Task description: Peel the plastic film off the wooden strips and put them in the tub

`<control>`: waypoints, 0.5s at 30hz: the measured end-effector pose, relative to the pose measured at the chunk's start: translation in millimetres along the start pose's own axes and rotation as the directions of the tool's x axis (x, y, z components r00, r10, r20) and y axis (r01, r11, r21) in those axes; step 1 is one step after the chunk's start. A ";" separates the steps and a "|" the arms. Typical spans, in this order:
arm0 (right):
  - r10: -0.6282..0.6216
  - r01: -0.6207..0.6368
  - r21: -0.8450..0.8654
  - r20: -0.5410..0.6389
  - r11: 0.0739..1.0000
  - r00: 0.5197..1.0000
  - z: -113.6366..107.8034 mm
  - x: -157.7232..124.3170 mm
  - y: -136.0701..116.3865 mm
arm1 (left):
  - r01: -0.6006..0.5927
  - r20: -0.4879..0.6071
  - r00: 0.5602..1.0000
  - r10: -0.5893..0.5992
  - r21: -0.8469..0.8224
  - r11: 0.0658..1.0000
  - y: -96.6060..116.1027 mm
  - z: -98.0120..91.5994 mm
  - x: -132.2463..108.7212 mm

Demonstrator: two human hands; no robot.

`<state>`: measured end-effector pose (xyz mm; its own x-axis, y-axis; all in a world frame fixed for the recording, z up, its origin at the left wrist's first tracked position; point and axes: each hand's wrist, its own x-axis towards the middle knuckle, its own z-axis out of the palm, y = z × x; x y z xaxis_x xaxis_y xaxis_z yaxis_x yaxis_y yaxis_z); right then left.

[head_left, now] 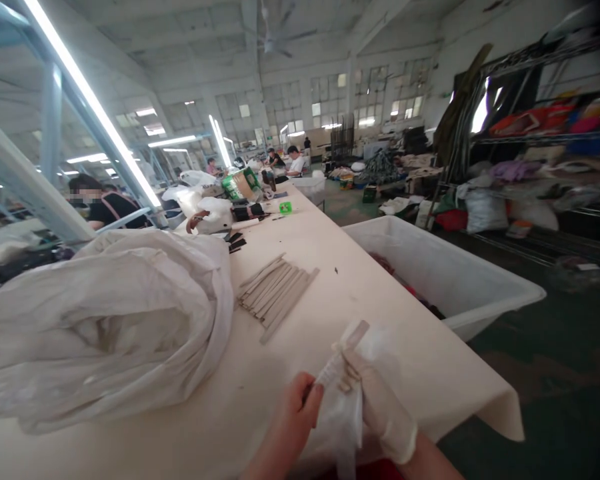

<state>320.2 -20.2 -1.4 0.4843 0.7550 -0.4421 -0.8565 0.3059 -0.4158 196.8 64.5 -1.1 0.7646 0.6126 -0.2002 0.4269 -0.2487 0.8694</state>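
My left hand (296,407) is bare and pinches the near end of a thin pale strip (349,341) wrapped in a small clear plastic bag (341,407). My right hand (383,407) wears a white glove and closes around the same bag and strip from the right. Both hands are low, at the near edge of the white table (330,267). Beyond them, mid-table, lies a loose stack of several similar flat beige strips (275,293).
A big crumpled white sack (105,327) fills the table's left. A white plastic bin (440,273) stands right of the table on the dark floor. Small tools and boxes (245,200) lie farther along. People sit at the far end and left; shelving (540,133) stands right.
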 end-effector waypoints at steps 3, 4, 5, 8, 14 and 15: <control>0.076 -0.075 -0.040 0.024 0.996 0.997 -2.7 -1.2 7.3 | -0.009 -0.024 1.000 0.008 -0.028 1.000 2.9 9.4 4.6; 0.057 -0.057 -0.024 0.031 0.998 0.998 -4.6 -0.8 6.3 | -0.012 -0.013 1.000 0.012 -0.018 1.000 2.7 10.8 5.1; 0.023 -0.023 0.000 0.033 1.000 0.999 -6.7 0.4 3.6 | -0.014 0.007 1.000 0.014 -0.002 1.000 2.2 11.6 5.1; -0.062 0.062 0.065 0.010 0.996 0.998 -10.3 6.2 -6.4 | -0.017 0.019 1.000 0.017 0.044 0.999 2.5 13.5 4.9; 0.097 -0.100 0.047 0.059 0.994 0.994 -12.5 10.8 -12.6 | -0.017 -0.082 0.996 0.027 0.118 0.993 7.5 12.7 26.2; 0.097 -0.103 0.064 0.086 0.993 0.992 -14.9 10.6 -16.7 | 0.006 -0.087 0.996 0.008 0.155 0.988 6.4 9.3 32.8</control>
<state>342.4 -25.9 -11.0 0.3816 0.8284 -0.4100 -0.9114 0.2633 -0.3162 229.1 76.0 -6.3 0.7233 0.6733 -0.1533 0.5007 -0.3585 0.7879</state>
